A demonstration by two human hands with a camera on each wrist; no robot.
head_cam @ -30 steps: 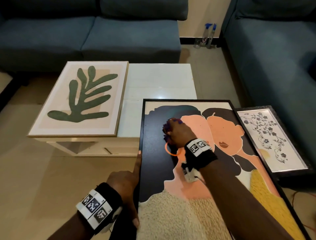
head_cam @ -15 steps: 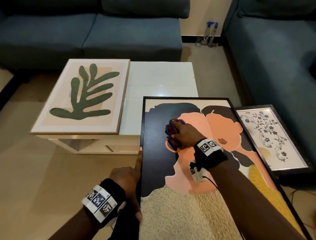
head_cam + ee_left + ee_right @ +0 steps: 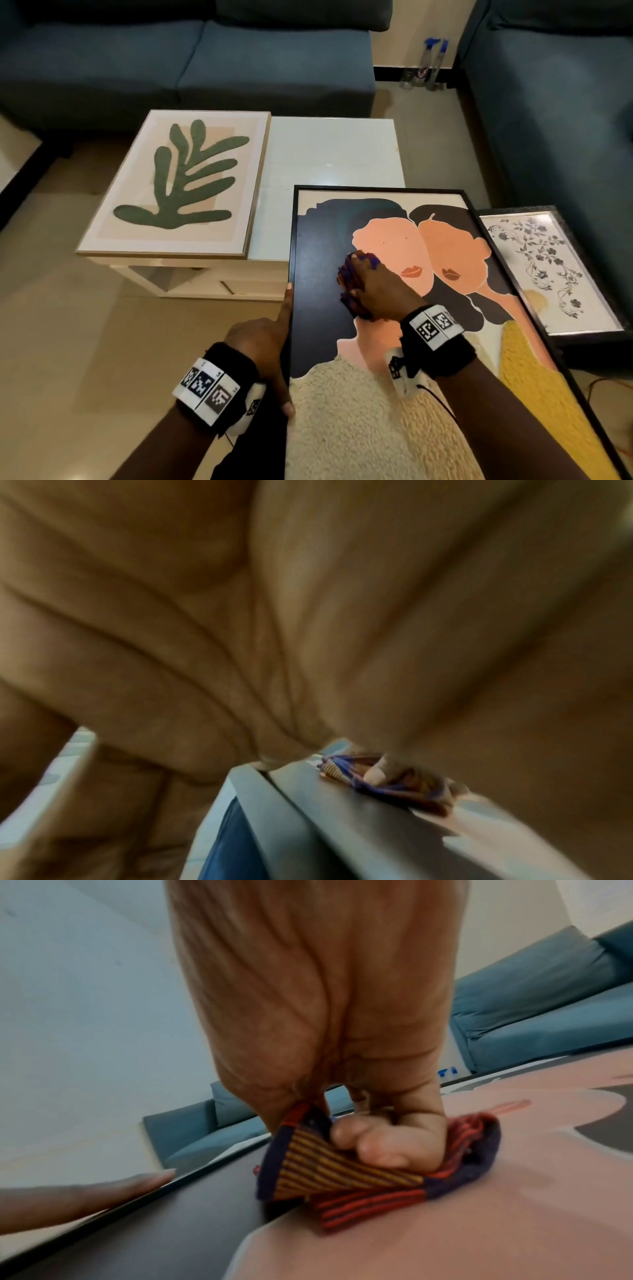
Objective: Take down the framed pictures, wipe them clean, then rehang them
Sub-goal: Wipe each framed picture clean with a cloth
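A large black-framed picture (image 3: 322, 240) of two faces lies tilted toward me, its far end resting on the white table (image 3: 329, 154). My right hand (image 3: 373, 291) grips a bunched striped purple, red and orange cloth (image 3: 347, 274) and presses it on the glass, where the dark hair meets a peach face. The right wrist view shows the fingers (image 3: 377, 1139) curled into the cloth (image 3: 342, 1177). My left hand (image 3: 263, 339) holds the frame's left edge, index finger straight along it and thumb on the front. Its other fingers are hidden.
A wood-framed green leaf picture (image 3: 178, 185) lies flat on the table's left half. A dark-framed floral picture (image 3: 548, 274) rests low at the right beside a blue sofa (image 3: 565, 120). Another blue sofa (image 3: 171, 61) stands behind the table. Spray bottles (image 3: 433, 65) stand in the far corner.
My right hand has slid the cloth a little toward me down the glass, covering the orange ring painted there. My left hand has kept its hold on the frame's edge.
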